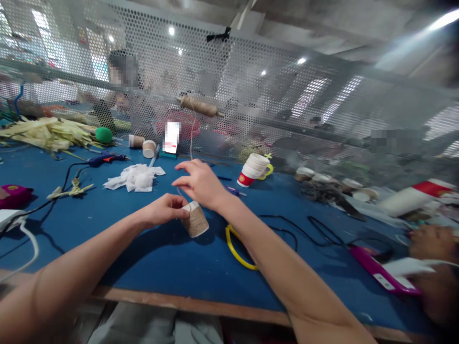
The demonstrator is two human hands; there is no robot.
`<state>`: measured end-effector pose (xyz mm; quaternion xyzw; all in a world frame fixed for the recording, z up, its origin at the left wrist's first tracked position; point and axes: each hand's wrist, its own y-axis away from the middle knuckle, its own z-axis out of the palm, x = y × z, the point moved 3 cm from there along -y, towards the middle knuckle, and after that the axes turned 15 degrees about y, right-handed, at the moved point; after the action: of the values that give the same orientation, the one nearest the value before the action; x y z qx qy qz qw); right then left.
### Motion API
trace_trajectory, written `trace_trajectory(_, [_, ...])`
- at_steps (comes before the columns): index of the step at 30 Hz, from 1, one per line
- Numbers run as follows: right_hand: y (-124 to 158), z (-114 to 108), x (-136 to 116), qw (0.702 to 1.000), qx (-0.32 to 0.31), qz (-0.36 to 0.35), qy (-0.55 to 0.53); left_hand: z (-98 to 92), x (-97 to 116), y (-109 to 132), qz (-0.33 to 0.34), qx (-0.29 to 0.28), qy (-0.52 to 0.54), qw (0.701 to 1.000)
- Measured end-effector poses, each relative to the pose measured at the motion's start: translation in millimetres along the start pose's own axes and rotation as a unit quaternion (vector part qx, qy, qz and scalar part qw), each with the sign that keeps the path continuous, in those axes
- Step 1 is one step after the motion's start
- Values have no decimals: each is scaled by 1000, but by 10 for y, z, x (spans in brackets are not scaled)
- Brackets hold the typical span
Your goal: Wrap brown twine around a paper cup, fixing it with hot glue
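My left hand (168, 209) is closed on a small paper cup (195, 220), which is tilted and covered in brown twine, with a white band at one end. Just above it, my right hand (201, 181) has its fingers stretched out and apart. Jute twine (191, 141) hangs from a spool (199, 106) on the mesh panel and passes behind my right hand. A short piece of it shows between my hands near the cup. Whether the twine touches my right fingers is hidden.
White crumpled tissue (138, 177), a glue gun (107, 158) and two wrapped cups (148, 148) lie left. Stacked paper cups (254, 168) stand behind my right hand. A yellow ring (238, 251) lies under my right forearm. Another person's hand (432, 243) is at far right.
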<state>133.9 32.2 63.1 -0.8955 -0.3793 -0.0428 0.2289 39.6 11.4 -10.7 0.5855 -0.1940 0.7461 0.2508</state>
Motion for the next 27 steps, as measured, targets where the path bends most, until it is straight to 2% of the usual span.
trace_trajectory(2, [-80, 168, -109, 998, -32, -27, -50, 20, -19, -8, 1, -1, 23, 1000])
trace_trajectory(4, [-98, 280, -59, 995, -38, -4, -95, 38, -36, -13, -2, 8, 38, 999])
trace_trajectory(6, [-40, 315, 161, 990, -20, 84, -112, 44, -49, -15, -5, 31, 39, 999])
trace_trajectory(7, [25, 313, 319, 983, -18, 152, -106, 40, -53, -16, -4, 46, 35, 998])
trace_trajectory(9, [243, 308, 681, 938, -64, 338, -45, 23, -61, -20, 4, 75, 18, 997])
trace_trajectory(12, [605, 327, 1045, 897, -120, 425, -1, -16, -76, -36, 17, 102, -3, 995])
trace_trajectory(15, [917, 487, 1192, 869, -195, 455, -12, -47, -89, -52, 34, 111, -21, 993])
trace_trajectory(18, [1072, 645, 1200, 853, -215, 475, -38, -56, -91, -57, 41, 113, -41, 992])
trace_trajectory(22, [1101, 624, 1159, 842, -174, 502, -90, -49, -83, -49, 28, 114, -52, 992])
trace_trajectory(27, [1108, 244, 972, 838, -77, 505, -194, -39, -72, -42, 21, 96, -61, 993])
